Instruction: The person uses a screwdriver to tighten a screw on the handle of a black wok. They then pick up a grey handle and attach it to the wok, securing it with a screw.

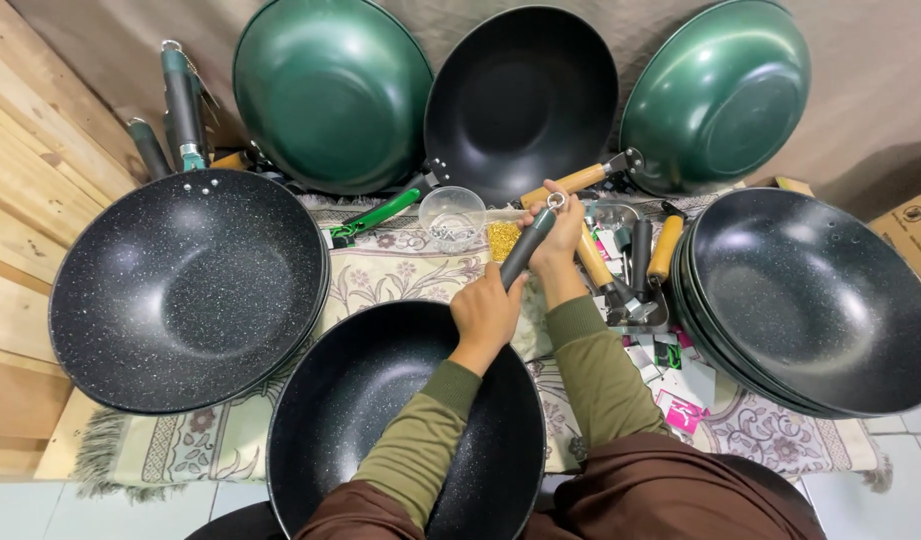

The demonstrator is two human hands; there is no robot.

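Now logged | left hand: fingers wrapped round dark pan handle, held above speckled black wok at rug's front edge | right hand: fingers pinched on handle's ring end, near clear bowl.

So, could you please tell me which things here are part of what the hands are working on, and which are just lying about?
In hand:
left hand
right hand
dark handle
speckled black wok
clear bowl

Lying about:
green woks
stacked black woks
wooden handles
patterned cloth
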